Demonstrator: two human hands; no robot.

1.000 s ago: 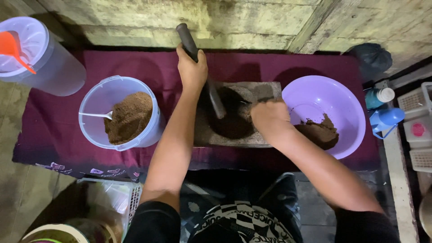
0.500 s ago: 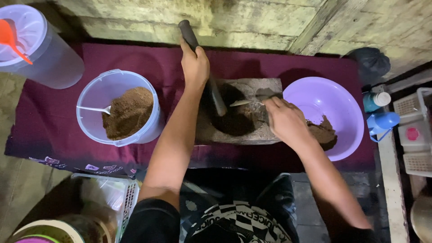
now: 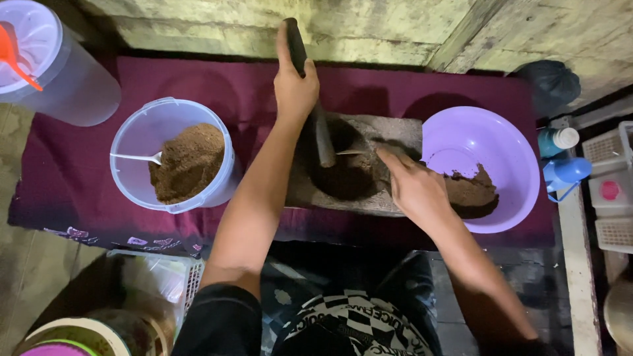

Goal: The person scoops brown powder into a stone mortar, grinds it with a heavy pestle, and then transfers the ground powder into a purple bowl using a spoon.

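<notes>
My left hand [image 3: 295, 84] grips a dark pestle [image 3: 322, 135] that stands tilted in a stone mortar block [image 3: 402, 132] full of dark brown paste [image 3: 343, 179]. My right hand [image 3: 414, 188] rests at the mortar's right edge and holds a metal spoon [image 3: 351, 153] whose tip points left into the paste. A purple bowl [image 3: 491, 142] to the right holds a lump of the same brown paste [image 3: 471, 192]. A clear tub [image 3: 142, 142] to the left holds brown powder [image 3: 188, 161] and a white spoon [image 3: 135, 157].
All stands on a maroon cloth [image 3: 86, 158] before a pale wall. A clear lidded jug with an orange piece [image 3: 46, 62] is at the far left. Blue bottles [image 3: 564, 173] and white baskets [image 3: 610, 198] stand at the right. A plastic bag [image 3: 155, 280] lies at the lower left.
My right hand has moved from the mortar toward its right edge beside the purple bowl. My left hand still holds the pestle in the mortar.
</notes>
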